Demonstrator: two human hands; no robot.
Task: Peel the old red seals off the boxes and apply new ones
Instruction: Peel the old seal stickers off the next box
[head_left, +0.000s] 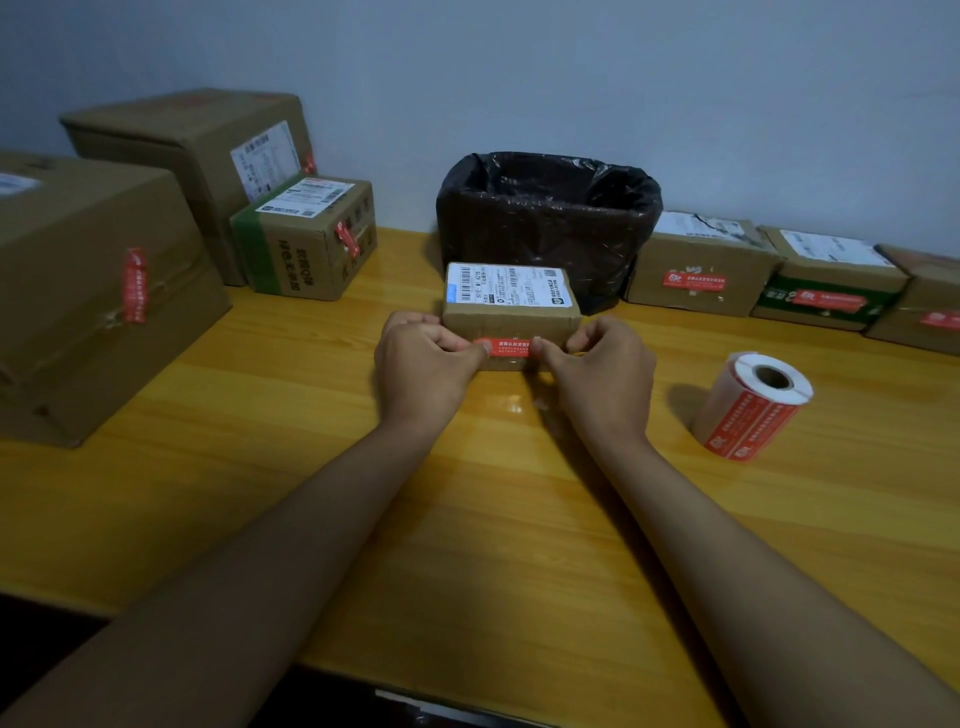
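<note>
Pinching a thin red seal (508, 347) by its two ends, left hand (423, 358) and right hand (597, 366) both curled, against the near face of a small cardboard box (511, 312) mid-table; probably light, limp, sticky, best held at the tips

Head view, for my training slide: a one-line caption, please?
Both hands, left and right, pinch a red seal against a small box.

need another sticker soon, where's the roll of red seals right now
In the head view, the roll of red seals lies on its side on the wooden table, right of the right hand, in front of the row of small boxes.
</note>
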